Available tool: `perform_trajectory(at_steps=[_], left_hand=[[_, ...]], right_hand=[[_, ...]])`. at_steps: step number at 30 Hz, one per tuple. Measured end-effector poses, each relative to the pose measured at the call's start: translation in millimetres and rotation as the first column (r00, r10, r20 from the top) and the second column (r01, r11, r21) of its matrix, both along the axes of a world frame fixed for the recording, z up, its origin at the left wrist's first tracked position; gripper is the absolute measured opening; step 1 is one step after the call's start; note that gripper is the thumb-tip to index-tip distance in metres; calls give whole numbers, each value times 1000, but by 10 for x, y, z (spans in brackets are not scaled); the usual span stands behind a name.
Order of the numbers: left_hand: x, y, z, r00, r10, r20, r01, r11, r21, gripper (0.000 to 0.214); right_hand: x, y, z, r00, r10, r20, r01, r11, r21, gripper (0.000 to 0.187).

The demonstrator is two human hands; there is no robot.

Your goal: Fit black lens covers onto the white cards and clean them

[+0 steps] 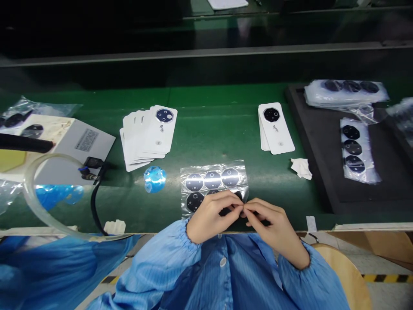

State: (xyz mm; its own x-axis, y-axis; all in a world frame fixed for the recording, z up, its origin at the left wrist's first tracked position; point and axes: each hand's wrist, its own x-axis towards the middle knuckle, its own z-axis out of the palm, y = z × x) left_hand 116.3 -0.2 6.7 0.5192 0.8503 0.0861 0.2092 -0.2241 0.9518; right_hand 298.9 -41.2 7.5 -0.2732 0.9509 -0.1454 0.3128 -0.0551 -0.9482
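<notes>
My left hand (217,214) and my right hand (270,219) meet at the fingertips near the table's front edge, both pinched closed. Whatever sits between their fingertips is too small or hidden to make out. Beneath and behind my left hand lies a clear plastic sheet (221,172) with rows of dark round camera lens covers (195,201); my hand hides part of the lower row. Further back on the right, a small stack of white phone back covers (281,137) shows a dark lens cover on its top piece. A fanned stack of white back covers (163,133) lies to the left.
Blue round film pieces (155,179) lie left of the sheet. A white box (84,142) with a hose (30,189) stands at far left. On the right, a black tray (325,172) holds bagged lens covers (358,150), with crumpled white paper (301,168) beside it.
</notes>
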Motion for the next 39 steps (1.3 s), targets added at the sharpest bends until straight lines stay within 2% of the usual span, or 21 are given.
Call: perform_trajectory(at_steps=[3, 6, 12, 19, 26, 29, 34, 39], left_hand=[[6, 21, 30, 999, -31, -31, 32, 998, 50, 13], [28, 61, 39, 999, -31, -38, 32, 999, 40, 11], [55, 124, -17, 1000, -25, 12, 26, 994, -108, 11], [48, 130, -143, 1000, 24, 19, -19, 973, -230, 10], [114, 85, -112, 999, 2, -54, -13, 981, -191, 7], [163, 88, -89, 993, 7, -117, -26, 987, -160, 15], [199, 146, -94, 984, -52, -169, 31, 992, -126, 12], [200, 146, -117, 980, -10, -197, -19, 989, -144, 15]], right_hand=[[-8, 13, 62, 993, 23, 118, -35, 995, 97, 18], [-2, 27, 81, 991, 31, 130, -49, 989, 139, 19], [27, 30, -7, 999, 32, -21, -31, 998, 54, 21], [78, 7, -70, 989, -72, -127, 58, 992, -108, 14], [81, 7, -137, 985, -132, -109, 116, 982, -147, 14], [63, 14, -120, 983, -134, -122, 119, 985, -129, 13], [92, 4, -134, 978, -161, -131, 146, 982, -117, 14], [122, -8, -175, 974, -182, -139, 163, 978, -133, 14]])
